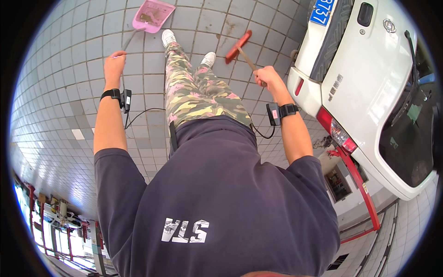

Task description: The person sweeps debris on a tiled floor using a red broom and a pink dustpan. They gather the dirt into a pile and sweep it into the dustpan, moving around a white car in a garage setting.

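Observation:
My left hand [114, 69] is closed round the thin handle of a long-handled dustpan. Its pink pan [156, 13] rests on the tiled floor ahead, with some dark dirt visible inside. In my right hand [269, 79] is the wooden stick of a broom, gripped near its upper part. The red broom head [238, 47] is low at the floor, to the right of my feet and apart from the dustpan. A brownish stain marks the tiles around the broom head.
A white car [364, 87] stands close on my right, its rear bumper near my right hand. Beside its tail light is a red metal lift arm [362, 189]. Grey tiled floor [83, 60] stretches to the left. My white shoes [208, 59] stand between dustpan and broom.

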